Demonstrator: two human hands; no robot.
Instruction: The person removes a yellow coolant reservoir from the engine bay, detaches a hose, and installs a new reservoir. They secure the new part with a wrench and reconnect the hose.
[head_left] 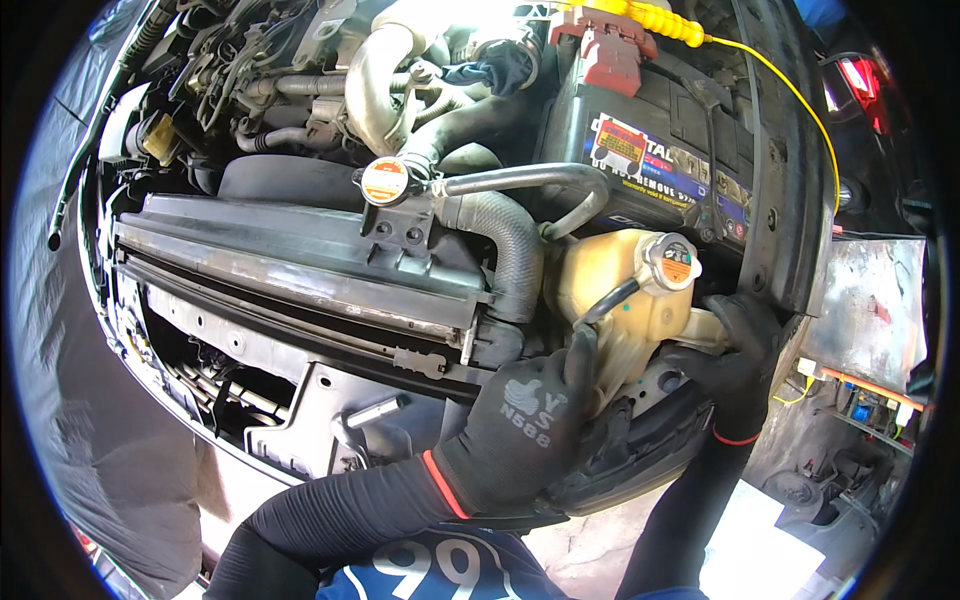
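A yellowed plastic coolant reservoir (590,265) with a silver and orange cap (672,262) sits at the front right corner of the engine bay. A short black hose (612,298) runs to its near side. My left hand (525,430), in a black glove, grips the reservoir's lower left side; one finger points up beside the hose end and the others are partly hidden. On the right side my gloved right hand (735,350) holds the reservoir by its lower part, with fingers bent around a pale side piece (705,330).
Behind the reservoir stands a black battery (650,150) with a red terminal cover (605,55). A thick radiator hose (515,260), the radiator cap (384,182) and the radiator top (300,240) lie to the left. A yellow cable (800,90) hangs along the right fender.
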